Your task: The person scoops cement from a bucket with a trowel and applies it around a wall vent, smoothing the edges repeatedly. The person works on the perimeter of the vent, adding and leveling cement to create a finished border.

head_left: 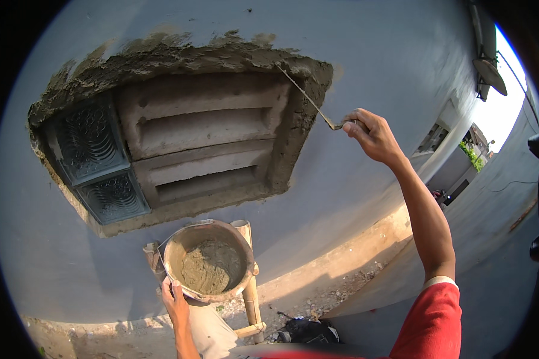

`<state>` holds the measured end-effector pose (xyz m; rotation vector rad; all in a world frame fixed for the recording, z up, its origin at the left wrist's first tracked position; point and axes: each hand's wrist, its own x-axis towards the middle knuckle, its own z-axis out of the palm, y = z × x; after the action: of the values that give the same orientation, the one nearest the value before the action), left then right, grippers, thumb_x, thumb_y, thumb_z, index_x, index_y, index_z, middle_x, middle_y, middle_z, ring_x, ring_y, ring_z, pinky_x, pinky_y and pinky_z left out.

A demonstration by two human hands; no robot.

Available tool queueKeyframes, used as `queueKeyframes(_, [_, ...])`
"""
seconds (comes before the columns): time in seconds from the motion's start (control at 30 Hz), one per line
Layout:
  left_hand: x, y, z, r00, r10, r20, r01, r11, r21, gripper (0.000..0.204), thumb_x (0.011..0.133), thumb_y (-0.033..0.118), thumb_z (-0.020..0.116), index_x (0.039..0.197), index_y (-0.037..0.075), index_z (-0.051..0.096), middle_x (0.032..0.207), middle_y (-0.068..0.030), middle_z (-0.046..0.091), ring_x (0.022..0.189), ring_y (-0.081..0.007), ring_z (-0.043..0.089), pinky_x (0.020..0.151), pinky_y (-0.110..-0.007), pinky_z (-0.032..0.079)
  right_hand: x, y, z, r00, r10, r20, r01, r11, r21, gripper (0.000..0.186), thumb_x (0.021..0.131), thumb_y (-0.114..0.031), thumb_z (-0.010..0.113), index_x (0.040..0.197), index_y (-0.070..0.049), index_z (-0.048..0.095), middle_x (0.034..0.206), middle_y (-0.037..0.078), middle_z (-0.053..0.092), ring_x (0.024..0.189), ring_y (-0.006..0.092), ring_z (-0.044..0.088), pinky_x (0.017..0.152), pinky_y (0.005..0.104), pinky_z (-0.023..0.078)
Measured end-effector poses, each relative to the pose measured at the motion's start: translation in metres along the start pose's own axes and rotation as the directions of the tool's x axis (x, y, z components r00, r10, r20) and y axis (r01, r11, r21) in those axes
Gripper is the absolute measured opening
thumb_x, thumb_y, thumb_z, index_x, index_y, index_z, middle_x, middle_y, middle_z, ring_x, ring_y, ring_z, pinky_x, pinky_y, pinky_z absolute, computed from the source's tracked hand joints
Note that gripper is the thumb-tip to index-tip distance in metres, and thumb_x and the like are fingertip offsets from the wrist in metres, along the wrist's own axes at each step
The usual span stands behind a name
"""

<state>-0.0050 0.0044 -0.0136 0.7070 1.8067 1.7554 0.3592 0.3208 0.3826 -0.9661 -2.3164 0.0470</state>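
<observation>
My right hand (368, 134) is closed round the handle of a trowel (308, 99), whose thin blade appears nearly edge-on. The blade's tip meets the wet mortar edging (233, 57) at the upper right of a wall opening. Below the opening is a bucket (244, 245) with grey-brown mortar (206, 266) inside. My left hand (175, 302) grips the bucket's near left rim, beside its wire handle. Within the opening, two patterned glass blocks (90, 140) are stacked at the left, next to two slotted concrete vent blocks (203, 122).
Bamboo poles (251, 302) stand beside and under the bucket. A blue-grey wall (353, 78) surrounds the opening. Rubble (341, 293) and a black bag-like object (308, 330) lie on the ground below. A satellite dish (490, 75) juts out at the upper right; another wall (485, 239) runs along the right.
</observation>
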Motion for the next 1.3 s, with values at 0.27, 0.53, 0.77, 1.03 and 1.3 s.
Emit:
queueKeyframes(0.27, [0.0, -0.003, 0.001, 0.999, -0.014, 0.033, 0.019, 0.99, -0.138, 0.043, 0.111, 0.032, 0.055, 0.139, -0.001, 0.057, 0.131, -0.0118, 0.063, 0.12, -0.0214, 0.057, 0.107, -0.037, 0.043, 0.005, 0.016, -0.002, 1.0, 0.009, -0.027, -0.01, 1.0, -0.02, 0.021, 0.102, -0.019, 0.069, 0.112, -0.001, 0.073, 0.091, 0.01, 0.069, 0.08, 0.0204, 0.062, 0.076, 0.0364, 0.051])
queueKeyframes(0.53, [0.002, -0.012, -0.001, 1.0, 0.005, 0.017, -0.004, 0.999, -0.042, 0.049, 0.111, 0.039, 0.055, 0.139, -0.002, 0.057, 0.133, -0.0139, 0.061, 0.123, -0.0244, 0.056, 0.109, -0.039, 0.042, 0.0, 0.032, -0.013, 0.996, 0.02, -0.086, -0.023, 0.999, -0.034, 0.02, 0.101, -0.017, 0.07, 0.113, -0.001, 0.073, 0.092, 0.009, 0.069, 0.08, 0.0189, 0.061, 0.075, 0.0355, 0.05])
queueKeyframes(0.77, [0.003, -0.012, -0.001, 1.0, 0.027, 0.009, -0.027, 0.999, 0.033, 0.05, 0.111, 0.04, 0.052, 0.139, -0.001, 0.057, 0.132, -0.0146, 0.061, 0.123, -0.0266, 0.056, 0.11, -0.041, 0.041, -0.015, 0.042, -0.035, 0.988, -0.026, -0.155, -0.005, 0.98, -0.198, 0.019, 0.101, -0.016, 0.07, 0.112, -0.002, 0.073, 0.096, 0.011, 0.071, 0.08, 0.022, 0.062, 0.074, 0.0368, 0.051])
queueKeyframes(1.03, [-0.003, 0.0, 0.007, 0.999, -0.034, -0.042, 0.033, 0.999, -0.04, 0.05, 0.111, 0.039, 0.053, 0.14, -0.001, 0.057, 0.134, -0.0149, 0.06, 0.123, -0.0259, 0.056, 0.11, -0.04, 0.041, -0.044, -0.023, -0.036, 0.99, -0.142, -0.026, 0.116, 0.889, -0.444, 0.021, 0.099, -0.017, 0.073, 0.111, 0.0, 0.071, 0.092, 0.014, 0.066, 0.078, 0.0297, 0.064, 0.074, 0.0416, 0.051])
queueKeyframes(1.3, [-0.002, -0.01, 0.005, 0.999, -0.003, -0.044, -0.002, 0.993, -0.118, 0.048, 0.111, 0.039, 0.055, 0.138, -0.001, 0.058, 0.125, -0.0118, 0.062, 0.116, -0.022, 0.056, 0.105, -0.037, 0.043, -0.047, -0.124, 0.007, 0.963, -0.099, 0.25, 0.193, 0.902, -0.385, 0.018, 0.099, -0.018, 0.072, 0.103, -0.001, 0.073, 0.092, 0.013, 0.071, 0.077, 0.0302, 0.069, 0.071, 0.0437, 0.054])
